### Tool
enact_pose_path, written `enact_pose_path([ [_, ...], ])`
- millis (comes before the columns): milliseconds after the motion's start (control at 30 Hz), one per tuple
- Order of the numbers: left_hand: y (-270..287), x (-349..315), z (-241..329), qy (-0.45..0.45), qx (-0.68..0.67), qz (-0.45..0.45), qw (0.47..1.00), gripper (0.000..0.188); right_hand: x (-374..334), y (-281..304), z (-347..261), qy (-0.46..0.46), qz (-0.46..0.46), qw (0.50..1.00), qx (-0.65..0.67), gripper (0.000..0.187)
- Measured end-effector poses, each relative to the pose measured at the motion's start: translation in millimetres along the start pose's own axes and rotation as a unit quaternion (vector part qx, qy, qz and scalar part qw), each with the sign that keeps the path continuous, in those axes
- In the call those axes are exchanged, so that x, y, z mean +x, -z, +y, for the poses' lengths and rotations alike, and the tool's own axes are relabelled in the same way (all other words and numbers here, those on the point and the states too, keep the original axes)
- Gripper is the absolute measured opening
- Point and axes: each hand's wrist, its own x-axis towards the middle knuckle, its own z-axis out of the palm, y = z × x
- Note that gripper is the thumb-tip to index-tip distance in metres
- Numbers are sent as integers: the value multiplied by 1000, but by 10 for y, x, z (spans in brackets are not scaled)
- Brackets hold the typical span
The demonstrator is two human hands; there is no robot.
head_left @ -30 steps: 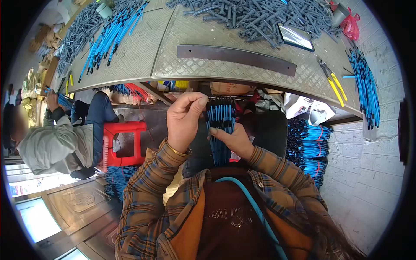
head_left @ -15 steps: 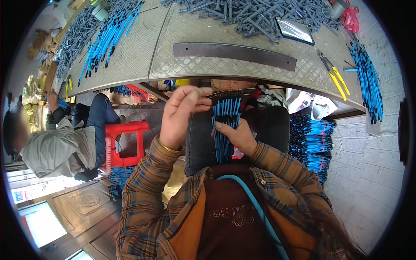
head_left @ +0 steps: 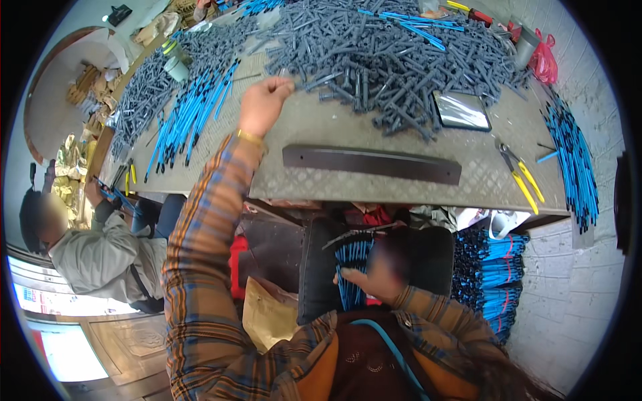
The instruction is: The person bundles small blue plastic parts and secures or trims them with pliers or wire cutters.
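My left hand [head_left: 262, 107] is stretched out over the table, by the near left edge of a heap of grey plastic plug-like pieces [head_left: 401, 73]. Its thumb and fingers are pinched together; whether anything small is between them I cannot make out. Low over my lap, my right hand [head_left: 382, 273] grips a bundle of thin blue rods with black ends [head_left: 354, 252]. The hand is partly smeared, with its thumb lying across the rods. A thin dark strip [head_left: 358, 234] lies across the bundle's top.
On the table [head_left: 267, 175] lie a dark metal bar [head_left: 371, 164], a phone-like slab [head_left: 461, 111], yellow-handled pliers [head_left: 521, 177] and blue rods [head_left: 194, 110]. Tied bundles [head_left: 488, 281] are stacked below right. A co-worker [head_left: 107, 260] sits at the left, holding blue rods.
My left hand has left the top of the bundle and reached forward to the heap. My right hand keeps its grip on the bundle. The view has tilted up, showing more of the table.
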Motion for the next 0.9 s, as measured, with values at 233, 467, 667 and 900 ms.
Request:
enact_pose_path([
  [233,-254,1414,-782,85,287,75,951,33,117,219,20,-46,-12,999,-6,19],
  [467,-378,1510,-684,134,329,-87,931,37,167,263,-13,-61,-21,998,24,19],
  [667,107,475,-141,169,-315,-64,932,31,83,161,16,-37,-6,999,-5,18],
  [900,257,-1177,411,211,-520,-163,811,28,90,14,41,6,-6,999,-51,21],
])
